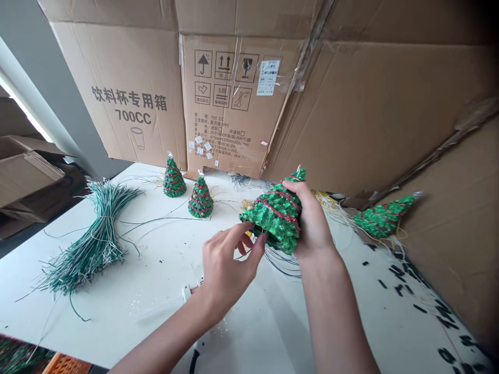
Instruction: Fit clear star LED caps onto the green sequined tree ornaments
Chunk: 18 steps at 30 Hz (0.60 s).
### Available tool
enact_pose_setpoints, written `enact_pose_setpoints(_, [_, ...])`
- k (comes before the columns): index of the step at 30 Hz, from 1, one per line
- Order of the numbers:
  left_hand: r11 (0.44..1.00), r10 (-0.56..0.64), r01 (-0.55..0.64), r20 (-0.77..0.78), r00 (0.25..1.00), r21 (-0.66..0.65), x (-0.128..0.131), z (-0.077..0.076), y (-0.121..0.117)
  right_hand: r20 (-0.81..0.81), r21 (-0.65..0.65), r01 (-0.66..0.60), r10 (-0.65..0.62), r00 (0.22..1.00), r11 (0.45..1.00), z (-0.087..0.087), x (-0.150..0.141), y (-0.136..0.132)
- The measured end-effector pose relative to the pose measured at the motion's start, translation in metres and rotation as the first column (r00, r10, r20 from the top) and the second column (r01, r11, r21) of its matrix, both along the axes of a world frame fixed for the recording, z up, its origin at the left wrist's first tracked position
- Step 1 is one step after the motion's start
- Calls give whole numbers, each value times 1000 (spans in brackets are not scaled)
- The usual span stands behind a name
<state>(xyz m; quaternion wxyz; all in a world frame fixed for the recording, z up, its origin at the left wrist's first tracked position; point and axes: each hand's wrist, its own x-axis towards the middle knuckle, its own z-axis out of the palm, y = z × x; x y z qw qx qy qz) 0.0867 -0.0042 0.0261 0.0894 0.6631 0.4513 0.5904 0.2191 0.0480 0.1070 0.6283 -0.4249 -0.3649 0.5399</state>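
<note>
The right hand [314,221] holds a green tinsel cone tree with red garland [278,213] tilted above the white table [156,296], fingers wrapped round it; the left hand's [230,259] thumb and forefinger pinch near its open base

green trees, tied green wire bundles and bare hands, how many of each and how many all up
Green trees: 4
Tied green wire bundle: 1
Bare hands, left hand and right hand: 2
Total: 7
</note>
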Motion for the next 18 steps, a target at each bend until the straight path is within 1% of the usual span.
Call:
enact_pose_setpoints(3, [983, 162, -157, -44, 986, 97, 10, -3, 10, -106, -74, -8, 0, 994, 997, 0, -3, -2])
enact_pose_setpoints(4, [976, 191, -185, -45, 981, 114, 12, -4, 13, -135, -92, -14, 1, 991, 996, 0, -4, -3])
enact_pose_setpoints(6, [973, 203, -198, -33, 979, 118, 14, -5, 16, -162, -106, -18, 1, 987, 994, -1, -6, -4])
enact_pose_setpoints(9, [982, 167, -164, -33, 985, 95, 13, -4, 12, -157, -111, -23, 5, 988, 994, -5, -8, -3])
enact_pose_setpoints(12, [994, 96, -92, -68, 993, 57, 8, -2, 1, -143, -112, -34, 18, 990, 993, -10, -8, 0])
enact_pose_setpoints(14, [998, 58, -55, -90, 994, 30, 4, -3, -7, -140, -95, -33, 20, 990, 995, -13, -7, 2])
enact_pose_setpoints(15, [999, 35, -35, -101, 994, 2, 1, -5, -12, -141, -83, -30, 18, 990, 996, -13, -6, 2])
enact_pose_setpoints(18, [987, -50, 31, -116, 992, -160, -10, -14, -25, -144, -49, -7, 0, 990, 999, -12, 0, 2])
